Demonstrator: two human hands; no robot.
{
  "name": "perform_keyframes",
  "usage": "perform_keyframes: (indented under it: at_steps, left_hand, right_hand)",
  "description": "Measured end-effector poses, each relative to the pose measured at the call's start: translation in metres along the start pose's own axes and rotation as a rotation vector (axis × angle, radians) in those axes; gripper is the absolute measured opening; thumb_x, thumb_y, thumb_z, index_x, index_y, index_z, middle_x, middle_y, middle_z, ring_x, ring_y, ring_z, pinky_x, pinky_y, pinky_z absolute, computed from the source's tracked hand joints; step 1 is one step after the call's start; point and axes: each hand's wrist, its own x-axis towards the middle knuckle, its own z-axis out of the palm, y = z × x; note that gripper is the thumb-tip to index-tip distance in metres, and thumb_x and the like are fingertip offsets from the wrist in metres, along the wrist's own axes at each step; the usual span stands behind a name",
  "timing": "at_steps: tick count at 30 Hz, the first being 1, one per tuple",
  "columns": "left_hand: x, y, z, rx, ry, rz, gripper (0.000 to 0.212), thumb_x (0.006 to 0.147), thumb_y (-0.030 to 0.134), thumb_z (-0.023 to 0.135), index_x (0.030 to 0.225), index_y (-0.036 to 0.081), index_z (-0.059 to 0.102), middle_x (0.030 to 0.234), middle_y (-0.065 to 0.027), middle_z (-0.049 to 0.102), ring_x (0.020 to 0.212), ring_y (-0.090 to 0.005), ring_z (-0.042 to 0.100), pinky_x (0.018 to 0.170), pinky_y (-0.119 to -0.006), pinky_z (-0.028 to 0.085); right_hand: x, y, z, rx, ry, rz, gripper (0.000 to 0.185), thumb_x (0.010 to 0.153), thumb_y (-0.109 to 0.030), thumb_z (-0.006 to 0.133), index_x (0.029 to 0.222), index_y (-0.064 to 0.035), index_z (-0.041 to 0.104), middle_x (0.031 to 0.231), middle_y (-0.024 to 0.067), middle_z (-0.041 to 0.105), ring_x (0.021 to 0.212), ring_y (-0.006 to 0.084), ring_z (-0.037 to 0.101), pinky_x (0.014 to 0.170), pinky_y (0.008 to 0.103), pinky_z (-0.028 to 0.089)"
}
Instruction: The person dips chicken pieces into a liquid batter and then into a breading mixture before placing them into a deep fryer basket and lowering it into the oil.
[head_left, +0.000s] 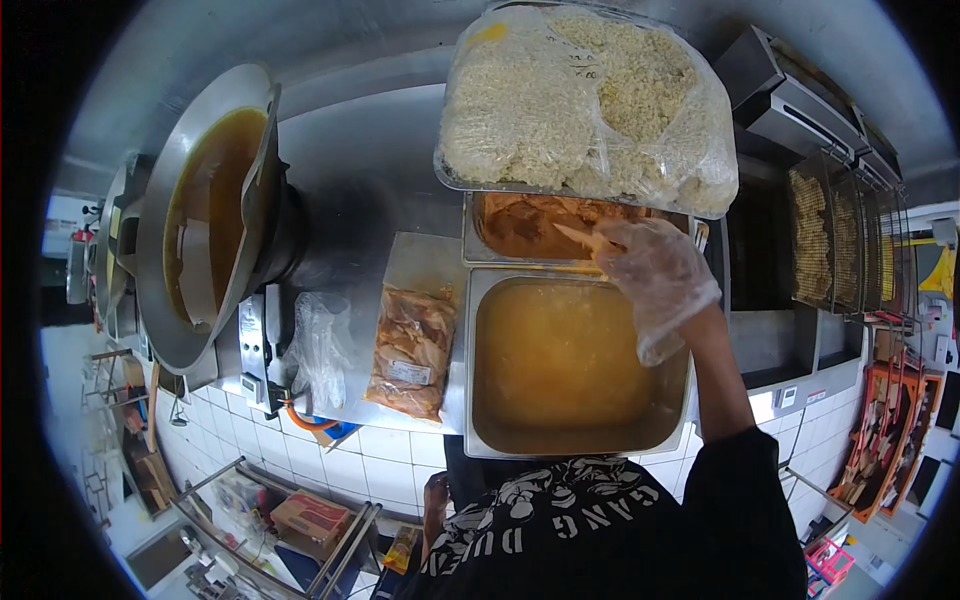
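My right hand (649, 259), in a clear plastic glove, reaches over a steel pan of orange-brown marinated meat (536, 225). Its gloved fingertips carry orange marinade; whether they pinch a piece of meat is not clear. Directly in front of me is a larger steel pan (474, 360) of cloudy yellowish liquid, with orange smears on the rim between the two pans. Behind them sits a tray of pale breadcrumb-like coating (517, 112), partly covered with plastic wrap. My left hand (436, 491) hangs low by my side, its fingers hard to make out.
A sealed bag of marinated meat (412, 345) and an unused plastic glove (321, 349) lie on the steel counter (360, 202). A large wok of brown oil (214, 217) stands left. At right are a fryer (769, 255) and wire baskets (847, 232). Shelving (322, 525) is behind me.
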Motion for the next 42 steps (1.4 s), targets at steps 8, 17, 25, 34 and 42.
perform_keyframes:
  at_steps: [8,17,25,34,42]
  left_hand:
    - [0.005,0.016,0.009,-0.099,-0.148,0.005,0.027,0.084,0.021,0.051,0.096,-0.001,0.059,0.071,-0.0035,0.060,0.052,-0.0086,0.050,0.046,-0.022,0.039]
    - [-0.001,0.011,0.002,-0.185,-0.037,-0.250,0.021,0.084,0.017,0.049,0.092,0.001,0.060,0.065,-0.0017,0.056,0.050,-0.0075,0.046,0.040,-0.021,0.036]
    - [0.012,0.048,0.006,-0.201,-0.263,-0.005,0.033,0.082,0.007,0.049,0.114,-0.003,0.043,0.074,-0.0042,0.057,0.058,-0.0077,0.049,0.048,-0.020,0.038]
    - [0.025,0.007,0.001,-0.028,-0.286,-0.025,0.036,0.077,0.004,0.050,0.113,-0.002,0.044,0.078,-0.0076,0.059,0.060,-0.0099,0.053,0.048,-0.023,0.041]
    - [0.010,0.033,0.014,-0.034,-0.268,0.004,0.036,0.079,0.001,0.048,0.114,-0.003,0.042,0.080,-0.0085,0.059,0.059,-0.0123,0.056,0.046,-0.024,0.042]
  right_hand:
    - [0.055,0.034,0.042,-0.503,-0.662,0.158,0.024,0.074,-0.022,0.049,0.085,-0.0053,0.062,0.095,0.0159,0.060,0.090,0.0279,0.058,0.078,0.0329,0.045]
    - [0.055,0.097,0.114,-0.318,-0.608,0.169,0.021,0.071,-0.019,0.052,0.079,-0.0032,0.063,0.089,0.0152,0.062,0.080,0.0286,0.060,0.068,0.0359,0.048]
    - [0.045,0.091,0.101,-0.250,-0.452,0.156,0.023,0.073,-0.020,0.053,0.084,-0.0016,0.063,0.091,0.0151,0.062,0.079,0.0290,0.060,0.070,0.0358,0.048]
    - [-0.018,0.014,0.008,-0.259,-0.263,-0.073,0.020,0.068,-0.010,0.053,0.087,-0.0058,0.061,0.094,0.0115,0.061,0.076,0.0240,0.059,0.069,0.0328,0.047]
    - [-0.057,-0.008,0.086,0.270,-0.480,0.133,0.024,0.073,-0.009,0.051,0.094,-0.0105,0.060,0.093,0.0087,0.061,0.081,0.0246,0.058,0.076,0.0318,0.046]
